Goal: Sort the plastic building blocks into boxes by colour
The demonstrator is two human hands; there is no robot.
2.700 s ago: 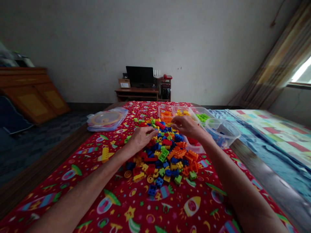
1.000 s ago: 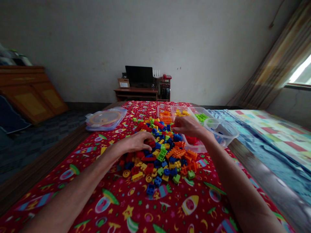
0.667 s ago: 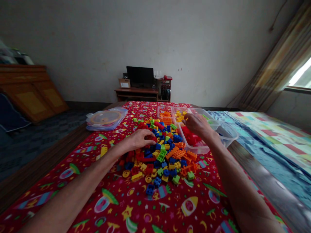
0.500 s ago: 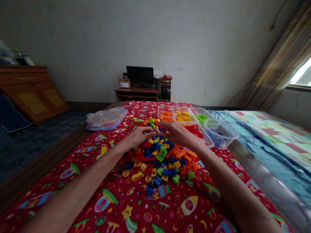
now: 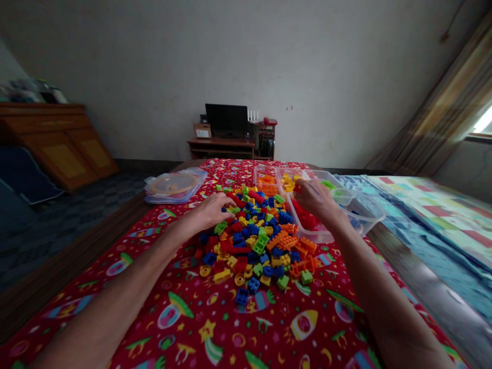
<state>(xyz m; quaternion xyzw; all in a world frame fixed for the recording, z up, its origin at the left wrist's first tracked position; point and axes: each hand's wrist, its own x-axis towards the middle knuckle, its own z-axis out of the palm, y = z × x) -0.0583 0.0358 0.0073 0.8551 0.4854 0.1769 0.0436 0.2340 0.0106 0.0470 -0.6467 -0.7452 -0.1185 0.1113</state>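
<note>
A mixed pile of plastic building bricks (image 5: pixel 249 241) in red, blue, yellow, green and orange lies mid-table. At its left edge is my left hand (image 5: pixel 213 211), thumb and fingers apart, close to a green brick (image 5: pixel 220 227); nothing shows in its grasp. My right hand (image 5: pixel 317 199) hangs over the clear plastic box with red bricks (image 5: pixel 306 218), its fingers pinched together. A bit of red shows at those fingertips, seemingly a red brick (image 5: pixel 297 189), mostly covered by the fingers.
Behind the pile, clear boxes hold orange bricks (image 5: pixel 266 185), yellow bricks (image 5: pixel 289 180) and green bricks (image 5: pixel 327 184). A round-cornered clear tub (image 5: pixel 371 215) with blue bricks stands at the right table edge. Stacked lids (image 5: pixel 175 185) lie at the left. A bed (image 5: pixel 434 215) adjoins on the right.
My right hand has moved right, from above the pile to the box of red bricks. My left hand has drawn back left to the pile's edge, fingers spreading. The view has shifted slightly.
</note>
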